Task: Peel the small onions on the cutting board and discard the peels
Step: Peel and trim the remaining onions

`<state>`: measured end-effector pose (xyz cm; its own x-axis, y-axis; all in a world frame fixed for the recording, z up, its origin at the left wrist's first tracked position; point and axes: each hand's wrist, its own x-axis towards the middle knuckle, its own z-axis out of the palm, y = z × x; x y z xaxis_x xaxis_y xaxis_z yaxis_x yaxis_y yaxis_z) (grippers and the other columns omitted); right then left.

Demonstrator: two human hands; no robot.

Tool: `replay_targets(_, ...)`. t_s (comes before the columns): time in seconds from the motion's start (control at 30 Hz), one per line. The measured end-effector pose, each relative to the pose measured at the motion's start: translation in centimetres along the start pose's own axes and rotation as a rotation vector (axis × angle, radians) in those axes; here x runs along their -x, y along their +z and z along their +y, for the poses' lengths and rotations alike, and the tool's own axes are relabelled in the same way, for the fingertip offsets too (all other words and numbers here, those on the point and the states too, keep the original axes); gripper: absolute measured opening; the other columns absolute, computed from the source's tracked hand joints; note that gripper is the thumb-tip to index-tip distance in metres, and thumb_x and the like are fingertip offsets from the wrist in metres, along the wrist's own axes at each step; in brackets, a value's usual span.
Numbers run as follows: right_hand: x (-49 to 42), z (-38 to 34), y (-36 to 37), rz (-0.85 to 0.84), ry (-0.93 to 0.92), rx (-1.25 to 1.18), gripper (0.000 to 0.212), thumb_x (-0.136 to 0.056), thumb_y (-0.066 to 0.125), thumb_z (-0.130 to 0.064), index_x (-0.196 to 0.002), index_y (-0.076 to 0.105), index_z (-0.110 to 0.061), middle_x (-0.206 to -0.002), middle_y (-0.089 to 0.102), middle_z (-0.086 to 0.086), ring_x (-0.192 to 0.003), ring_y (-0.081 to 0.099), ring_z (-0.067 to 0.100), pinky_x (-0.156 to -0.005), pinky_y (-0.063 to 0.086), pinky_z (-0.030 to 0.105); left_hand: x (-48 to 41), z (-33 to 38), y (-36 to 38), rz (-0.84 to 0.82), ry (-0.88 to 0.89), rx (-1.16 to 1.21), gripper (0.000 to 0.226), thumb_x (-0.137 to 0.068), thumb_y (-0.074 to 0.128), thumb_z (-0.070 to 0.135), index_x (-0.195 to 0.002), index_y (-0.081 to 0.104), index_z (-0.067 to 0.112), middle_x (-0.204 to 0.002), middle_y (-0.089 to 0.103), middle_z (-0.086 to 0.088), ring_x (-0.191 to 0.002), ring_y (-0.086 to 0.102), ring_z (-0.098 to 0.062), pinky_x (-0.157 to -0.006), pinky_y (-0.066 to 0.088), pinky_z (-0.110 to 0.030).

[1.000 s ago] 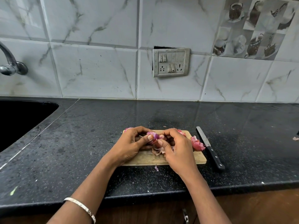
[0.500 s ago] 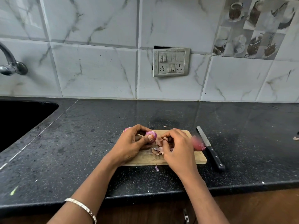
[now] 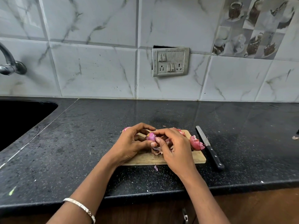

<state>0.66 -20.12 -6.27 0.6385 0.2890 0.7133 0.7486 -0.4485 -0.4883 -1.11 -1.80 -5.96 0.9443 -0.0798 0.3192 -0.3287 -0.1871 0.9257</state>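
A small purple onion (image 3: 151,136) is held over the wooden cutting board (image 3: 145,159). My left hand (image 3: 131,143) grips it between thumb and curled fingers. My right hand (image 3: 174,147) meets it from the right, thumb and forefinger pinching at the onion's skin. Brown and pink peels (image 3: 156,151) lie in a heap on the board under my hands. More pink onion pieces (image 3: 195,143) sit at the board's right edge, and another onion (image 3: 126,128) peeks out behind my left hand.
A black-handled knife (image 3: 208,147) lies on the dark granite counter (image 3: 80,151) just right of the board. One peel scrap (image 3: 155,167) lies in front of the board. A black sink (image 3: 19,118) and tap (image 3: 9,65) are far left; a switch plate (image 3: 170,61) is on the tiled wall.
My right hand dropped away toward the peel heap half a second ago, then came back up to the onion. The left hand kept hold of the onion and barely moved.
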Motion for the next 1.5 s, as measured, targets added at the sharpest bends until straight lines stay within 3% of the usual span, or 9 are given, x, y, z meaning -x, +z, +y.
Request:
replay_targets(0.2,-0.2,0.3,-0.1,-0.030,0.080,-0.117,0.013,-0.090,0.074,-0.012,-0.094,0.067,-0.022,-0.093,0.066,-0.014,-0.092,0.063,0.005,-0.077,0.051,0.027,0.1,0.3,-0.1,-0.053,0.042,-0.057,0.039,-0.080,0.081,0.021,-0.118,0.073,0.019,-0.108,0.077,0.000,-0.097,0.073,-0.017,-0.083,0.055,-0.023)
replay_targets(0.4,-0.1,0.2,-0.4,-0.050,0.142,-0.248,0.011,-0.090,0.075,-0.015,-0.091,0.066,-0.021,-0.087,0.070,-0.012,-0.086,0.067,0.008,-0.074,0.052,0.021,0.0,0.0,-0.2,-0.102,0.058,0.008,0.040,-0.088,0.076,0.012,-0.127,0.070,0.017,-0.117,0.075,-0.003,-0.112,0.070,-0.024,-0.097,0.055,-0.038)
replay_targets(0.6,-0.2,0.4,-0.4,-0.097,0.117,-0.225,0.010,-0.091,0.073,-0.013,-0.086,0.066,-0.018,-0.085,0.068,-0.012,-0.088,0.063,0.007,-0.078,0.042,0.010,0.1,0.2,-0.2,-0.118,0.076,-0.017,0.038,-0.088,0.075,0.014,-0.126,0.071,0.019,-0.118,0.075,0.003,-0.110,0.071,-0.017,-0.094,0.054,-0.025)
replay_targets(0.73,-0.1,0.9,-0.1,-0.123,0.133,-0.181,0.011,-0.094,0.070,-0.017,-0.088,0.063,-0.022,-0.091,0.063,-0.012,-0.092,0.059,0.009,-0.078,0.049,0.029,-0.1,-0.4,-0.3,-0.102,0.053,-0.026,0.034,-0.094,0.069,0.020,-0.128,0.069,0.016,-0.119,0.075,-0.002,-0.114,0.069,-0.022,-0.099,0.055,-0.033)
replay_targets(0.83,0.0,0.7,0.3,-0.164,0.097,-0.123,0.011,-0.091,0.071,-0.013,-0.088,0.063,-0.020,-0.094,0.059,-0.011,-0.096,0.056,0.010,-0.082,0.048,0.030,-0.1,-0.4,0.0,-0.061,-0.025,0.139,0.029,-0.096,0.063,0.014,-0.123,0.069,0.004,-0.115,0.074,-0.015,-0.109,0.071,-0.031,-0.086,0.060,-0.031)
replay_targets(1.0,0.3,0.3,0.2,-0.194,0.080,-0.021,0.015,-0.085,0.076,-0.011,-0.083,0.063,-0.018,-0.090,0.056,-0.016,-0.090,0.050,-0.001,-0.073,0.034,0.009,-0.2,-0.7,0.1,-0.031,-0.042,0.178,0.034,-0.093,0.064,0.024,-0.117,0.070,0.000,-0.112,0.071,-0.025,-0.099,0.071,-0.025,-0.085,0.062,-0.031)
replay_targets(1.17,0.5,0.0,-0.1,-0.221,0.071,-0.023,0.017,-0.081,0.078,-0.014,-0.079,0.063,-0.021,-0.087,0.056,-0.015,-0.088,0.052,0.003,-0.076,0.039,0.018,-0.3,-0.7,0.3,0.010,-0.074,0.252,0.040,-0.089,0.064,0.026,-0.115,0.067,-0.004,-0.097,0.071,-0.016,-0.091,0.069,-0.022,-0.082,0.062,-0.029)
replay_targets(1.37,0.4,0.2,-0.3,-0.004,0.114,-0.005,0.018,-0.083,0.075,-0.009,-0.082,0.062,-0.021,-0.084,0.064,-0.012,-0.084,0.060,0.005,-0.076,0.042,0.011,-0.4,-0.7,0.4,0.014,-0.101,0.266,0.040,-0.089,0.064,0.029,-0.114,0.066,-0.003,-0.097,0.071,-0.015,-0.090,0.071,-0.023,-0.081,0.063,-0.029)
replay_targets(1.5,0.2,0.2,-0.4,0.020,0.141,-0.011,0.027,-0.081,0.073,0.002,-0.091,0.064,-0.022,-0.087,0.067,-0.017,-0.087,0.063,0.002,-0.078,0.050,0.019,-0.3,-0.6,0.4,0.009,-0.103,0.241,0.040,-0.090,0.064,0.030,-0.114,0.067,-0.002,-0.103,0.072,-0.020,-0.093,0.071,-0.025,-0.082,0.063,-0.030)
